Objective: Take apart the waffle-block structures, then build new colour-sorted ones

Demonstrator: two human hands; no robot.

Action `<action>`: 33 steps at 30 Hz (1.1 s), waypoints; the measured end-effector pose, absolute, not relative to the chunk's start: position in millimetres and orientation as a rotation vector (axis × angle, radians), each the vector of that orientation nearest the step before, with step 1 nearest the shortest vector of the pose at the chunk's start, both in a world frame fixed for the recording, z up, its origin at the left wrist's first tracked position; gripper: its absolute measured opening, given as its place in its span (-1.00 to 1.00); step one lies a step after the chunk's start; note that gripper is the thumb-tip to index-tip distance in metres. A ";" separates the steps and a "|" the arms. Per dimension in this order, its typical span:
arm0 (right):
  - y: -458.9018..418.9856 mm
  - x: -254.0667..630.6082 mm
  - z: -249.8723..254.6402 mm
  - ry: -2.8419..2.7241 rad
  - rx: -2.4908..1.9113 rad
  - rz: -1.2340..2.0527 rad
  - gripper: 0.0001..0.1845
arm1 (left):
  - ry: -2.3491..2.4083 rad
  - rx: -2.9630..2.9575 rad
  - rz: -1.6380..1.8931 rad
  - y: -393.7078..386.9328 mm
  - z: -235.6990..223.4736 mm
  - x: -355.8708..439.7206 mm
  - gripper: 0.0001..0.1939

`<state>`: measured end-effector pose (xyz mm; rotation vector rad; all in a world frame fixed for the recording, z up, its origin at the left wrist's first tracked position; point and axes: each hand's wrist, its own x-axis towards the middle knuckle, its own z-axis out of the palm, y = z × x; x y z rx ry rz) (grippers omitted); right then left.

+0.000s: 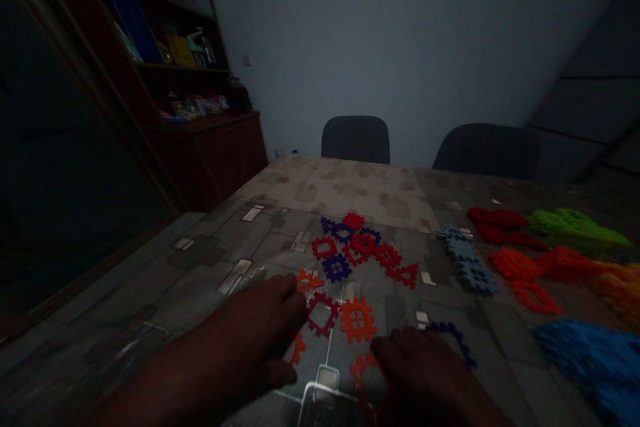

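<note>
Left hand (263, 323), near left, fingers bent, partly hides an orange toothed piece (299, 349); grip cannot be told. Between hands: crimson toothed frame (311, 321), then orange window piece (358, 301). Right hand (425, 363) curls beside a red-orange piece (360, 369), hold likewise unclear. Blue pieces (595, 353) heaped near right. Step judged: arranging loose interlocking pieces; next move likely calls for a fingertip pinch at a toothed edge.

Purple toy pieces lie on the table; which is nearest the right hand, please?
The lone purple piece beside the right hand; the other purple pieces lie farther away, among red pieces.
</note>
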<state>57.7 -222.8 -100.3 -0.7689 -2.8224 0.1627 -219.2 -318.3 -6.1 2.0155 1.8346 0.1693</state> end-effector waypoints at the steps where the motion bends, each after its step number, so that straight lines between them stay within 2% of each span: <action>1: -222.5 58.5 -99.2 -2.836 -0.798 0.157 -0.63 | 1.850 1.997 0.135 -321.8 -9.4 -218.2 -0.58; 4: -221.7 58.3 -93.9 -2.916 -0.870 0.163 -0.61 | 1.898 1.940 0.056 -330.4 -21.8 -216.3 -0.59; 10: -218.4 56.1 -82.4 -3.060 -1.006 0.263 -0.35 | 1.915 1.920 0.013 -334.8 -29.4 -208.8 -0.64; 16: -215.1 64.3 -61.8 -2.992 -1.024 0.264 -0.52 | 1.885 1.953 0.090 -342.2 -27.3 -207.5 -0.81; 19: -212.7 66.3 -48.9 -3.018 -1.061 0.357 -0.57 | 1.842 1.946 0.232 -344.1 -33.5 -212.5 -0.73; 21: -211.6 67.7 -43.1 -2.997 -1.088 0.400 -0.59 | 1.800 1.958 0.394 -342.0 -39.0 -212.1 -0.76; 23: -210.7 70.0 -40.7 -2.955 -1.116 0.408 -0.57 | 1.731 1.942 0.600 -336.3 -45.8 -204.6 -0.75; 25: -209.7 73.0 -41.1 -2.908 -1.132 0.393 -0.53 | 1.632 1.856 0.753 -326.7 -54.7 -189.3 -0.67; 30: -204.1 81.5 -44.6 -2.836 -1.143 0.433 -0.52 | 1.553 1.666 0.822 -299.1 -77.5 -146.4 -0.57; 33: -200.6 84.1 -42.3 -2.803 -1.152 0.407 -0.50 | 1.570 1.917 0.892 -293.5 -75.5 -144.1 -0.55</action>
